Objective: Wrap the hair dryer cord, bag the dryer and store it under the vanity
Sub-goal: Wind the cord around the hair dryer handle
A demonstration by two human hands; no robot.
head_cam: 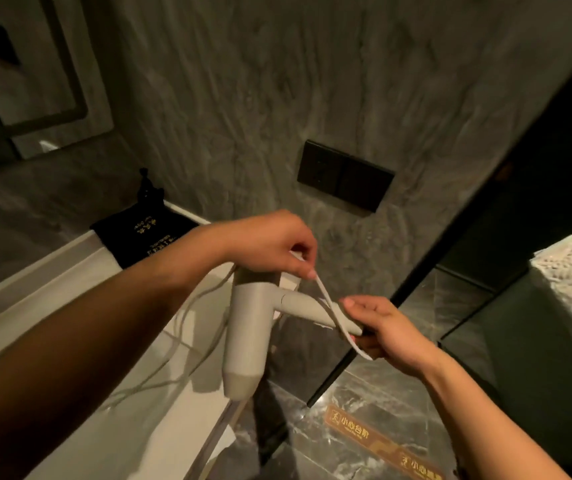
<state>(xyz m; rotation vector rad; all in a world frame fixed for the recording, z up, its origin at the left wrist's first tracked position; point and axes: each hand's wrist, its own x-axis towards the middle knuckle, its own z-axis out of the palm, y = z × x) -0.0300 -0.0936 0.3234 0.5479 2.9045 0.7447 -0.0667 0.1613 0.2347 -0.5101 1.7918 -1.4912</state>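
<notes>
A pale grey hair dryer [246, 327] hangs in the air over the right end of the white vanity top [70, 306]. Its barrel points down and its handle points right. My right hand [386, 329] grips the end of the handle. My left hand [270, 244] is above the dryer and pinches the upper end of a flat white strap [327, 299] that crosses the handle. The thin cord [194, 327] trails in loose loops over the vanity top to the left. A black drawstring bag [139, 233] with gold lettering lies flat at the back of the vanity.
A dark wall socket plate [345, 176] is set in the grey stone wall. A dark-framed glass partition [450, 216] stands to the right, with a white folded towel [568, 282] beyond it. The marble floor carries a gold step-warning sign [378, 441]. A mirror [28, 64] hangs at upper left.
</notes>
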